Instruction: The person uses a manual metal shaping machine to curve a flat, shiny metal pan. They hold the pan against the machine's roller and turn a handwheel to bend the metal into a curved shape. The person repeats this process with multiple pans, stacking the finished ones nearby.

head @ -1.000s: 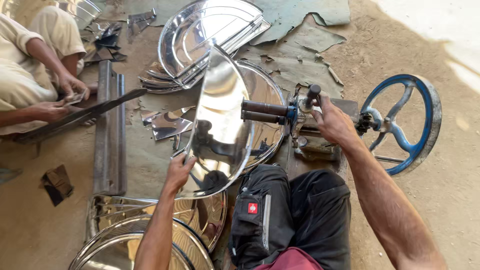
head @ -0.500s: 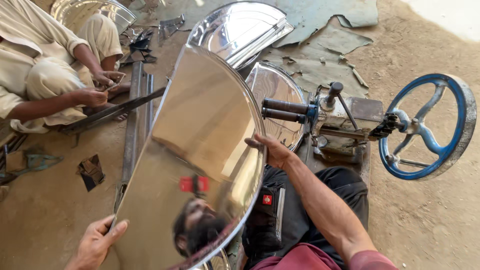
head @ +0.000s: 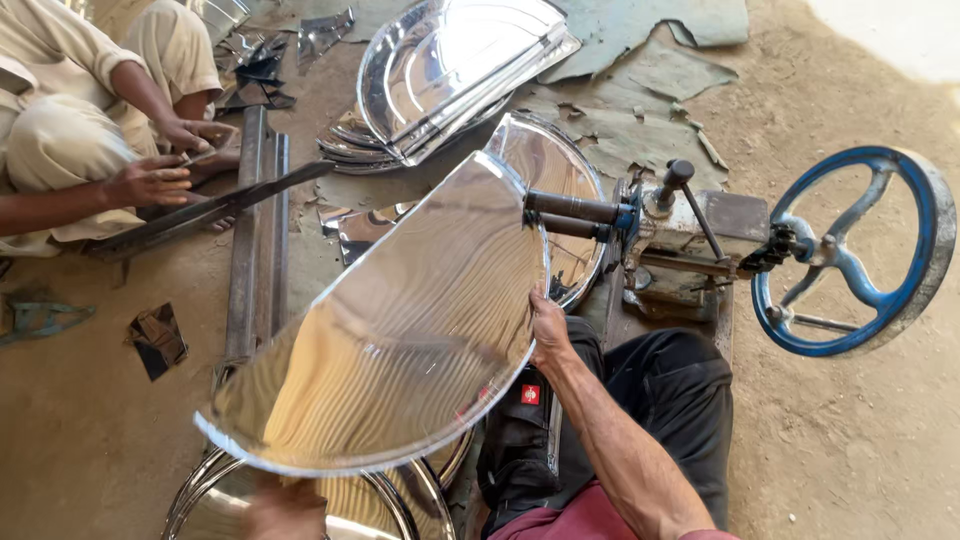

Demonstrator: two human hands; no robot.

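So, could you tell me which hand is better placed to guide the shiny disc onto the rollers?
Probably the right hand: it grips the metal disc at the edge nearest the rollers; the left hand sits at the far lower edge.

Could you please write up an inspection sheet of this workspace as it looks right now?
Surface: bare dirt floor.
Job's things: large shiny half-round metal sheet, tilted; hand-cranked rolling machine with blue wheel.
Clutter: stacked shiny metal pans, dark metal offcuts, long steel bar.
Hands: right hand grips the sheet's edge; left hand blurred below its lower rim.
Cables: nothing seen.
Surroundings: seated person in beige clothes working with long shears.
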